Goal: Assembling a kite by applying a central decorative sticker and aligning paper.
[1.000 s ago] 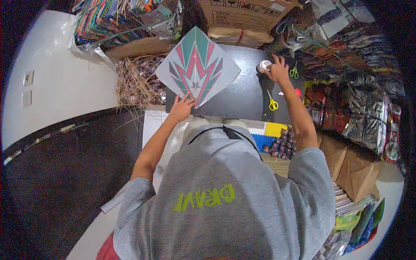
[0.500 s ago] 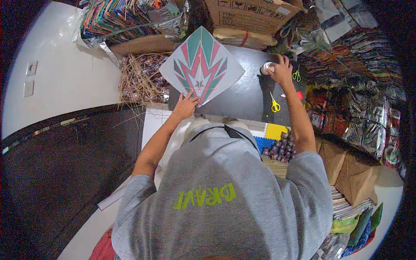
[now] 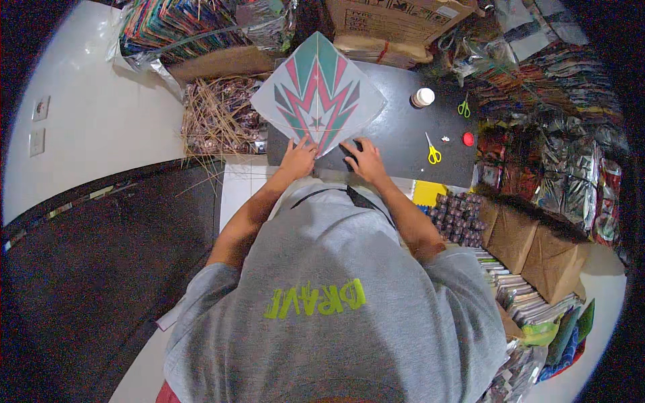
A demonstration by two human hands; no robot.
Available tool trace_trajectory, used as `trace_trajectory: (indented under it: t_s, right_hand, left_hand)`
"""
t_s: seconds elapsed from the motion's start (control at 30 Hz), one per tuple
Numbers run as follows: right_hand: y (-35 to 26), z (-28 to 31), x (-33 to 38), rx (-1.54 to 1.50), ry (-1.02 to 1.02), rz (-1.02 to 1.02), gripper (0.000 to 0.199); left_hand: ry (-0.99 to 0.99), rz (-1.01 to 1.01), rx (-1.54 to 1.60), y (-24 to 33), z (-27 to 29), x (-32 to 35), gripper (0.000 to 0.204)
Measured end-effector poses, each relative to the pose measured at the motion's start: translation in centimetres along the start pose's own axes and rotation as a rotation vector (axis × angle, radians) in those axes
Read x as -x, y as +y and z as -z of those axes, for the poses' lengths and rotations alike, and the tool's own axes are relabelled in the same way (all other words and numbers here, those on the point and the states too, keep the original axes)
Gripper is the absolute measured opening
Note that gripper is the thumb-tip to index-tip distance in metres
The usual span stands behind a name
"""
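A diamond-shaped paper kite (image 3: 363,101), white with green, red and dark shapes, lies on the dark tabletop (image 3: 396,144). A thin stick runs down its middle and another bows across its lower part. My left hand (image 3: 299,159) rests on the kite's lower left edge, fingers stretched out. By the lower right edge is my right hand (image 3: 366,160), its fingers apart and nothing seen in them. A white-lidded jar (image 3: 423,98) stands to the right of the kite, apart from both hands.
Yellow scissors (image 3: 433,153), green scissors (image 3: 463,107) and a small red round thing (image 3: 468,139) lie on the table's right side. Thin sticks (image 3: 218,121) heap at the left. Bundled stacks (image 3: 531,80) crowd the right; a cardboard box (image 3: 396,23) stands behind.
My right hand has left the white-lidded jar and come left to the kite's lower right edge. The jar stands on the table. My left hand stays at the kite.
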State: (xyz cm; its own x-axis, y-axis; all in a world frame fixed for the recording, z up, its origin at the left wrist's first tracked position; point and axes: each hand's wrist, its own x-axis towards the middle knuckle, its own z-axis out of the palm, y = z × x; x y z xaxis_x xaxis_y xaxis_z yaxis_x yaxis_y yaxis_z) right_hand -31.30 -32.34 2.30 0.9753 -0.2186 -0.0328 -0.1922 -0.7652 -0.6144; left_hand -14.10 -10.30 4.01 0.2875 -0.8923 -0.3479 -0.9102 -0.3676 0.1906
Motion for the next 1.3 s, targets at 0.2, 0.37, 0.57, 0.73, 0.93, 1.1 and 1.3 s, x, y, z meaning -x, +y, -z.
trace_trajectory:
  t_s: [0.2,0.37,0.57,0.73,0.93,1.1,1.3]
  right_hand:
    - [-1.4,-1.0,0.2,0.154,0.036,-0.026,0.056]
    - [-1.6,-1.5,0.1,0.228,0.052,-0.018,0.057]
    - [-1.9,-1.5,0.3,0.254,0.044,-0.039,0.055]
    - [-2.0,-1.3,0.1,0.187,0.069,-0.074,0.055]
    - [-1.4,-1.5,0.0,0.187,0.13,-0.133,0.053]
    - [-1.4,-1.6,-0.1,0.208,0.114,-0.138,0.051]
    - [-0.8,-1.4,-0.2,0.124,0.126,-0.155,0.049]
  left_hand:
    - [0.028,-0.001,0.003,0.1,-0.1,-0.1,0.041]
    - [-0.04,-0.003,0.012,-0.2,-0.4,-0.2,0.043]
    - [-0.014,0.0,0.014,-0.2,-0.2,-0.2,0.041]
    - [-0.024,0.001,0.027,-0.3,-0.2,-0.2,0.043]
    - [-0.058,0.024,0.045,-0.1,0.1,-0.3,0.045]
    - [-0.043,0.022,0.056,-0.1,0.2,-0.3,0.044]
    - [-0.054,0.033,0.018,0.0,0.1,-0.4,0.046]
